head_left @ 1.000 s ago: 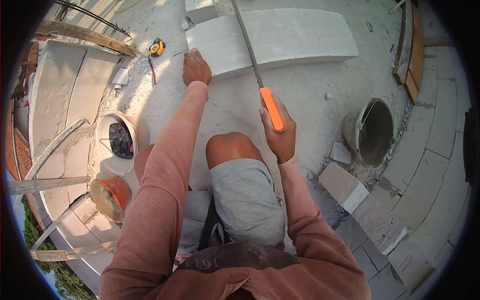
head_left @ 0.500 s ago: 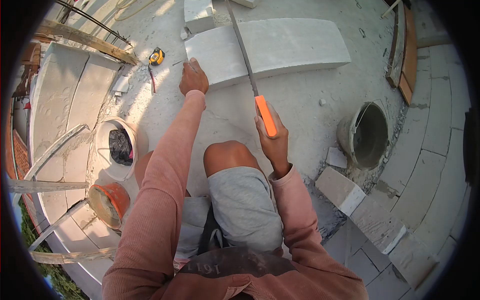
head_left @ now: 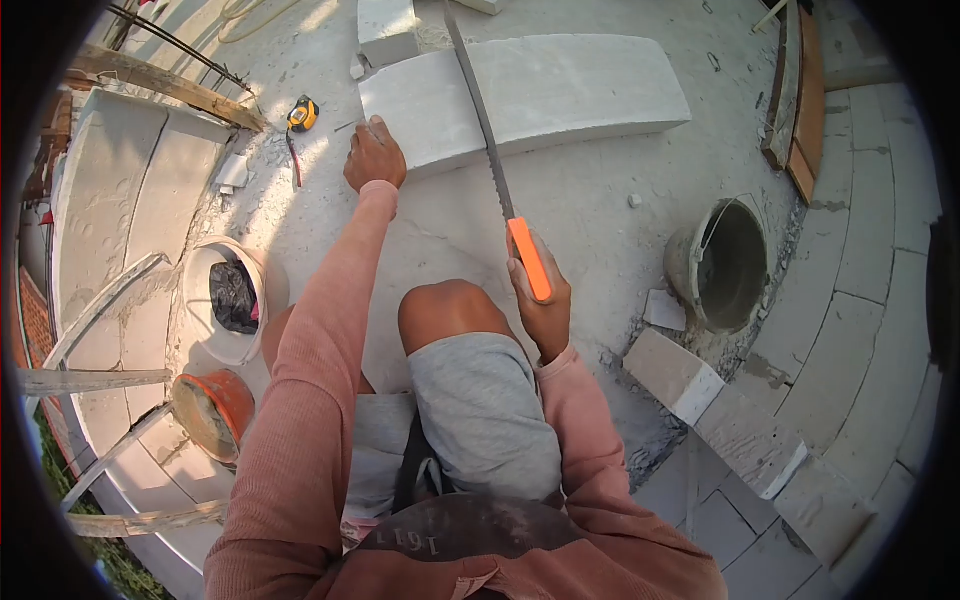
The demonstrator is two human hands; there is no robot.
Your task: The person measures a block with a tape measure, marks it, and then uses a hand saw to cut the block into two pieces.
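Note:
A long pale lightweight concrete block (head_left: 580, 90) lies flat on the dusty floor in front of me. My left hand (head_left: 375, 158) is closed at its near left corner, with the fingers curled against the edge; the fingertips are partly hidden. Just left of these fingers a thin dark sliver shows, too small to name. My right hand (head_left: 543, 295) is wrapped around the orange handle of a handsaw (head_left: 480, 110). Its toothed blade crosses the top of the block, left of the middle, and runs out past the far edge.
A yellow tape measure (head_left: 302, 114) lies at the left. Nearby stand a white bucket (head_left: 190, 290) holding a black bag and an orange bucket (head_left: 238, 400). A grey bucket (head_left: 680, 262) tilts at the right, by a low block row (head_left: 675, 378). Another block (head_left: 388, 30) sits behind.
The saw has been pulled back towards me, its handle now farther from the block. My left hand keeps its place at the block's corner. The whole view has shifted slightly.

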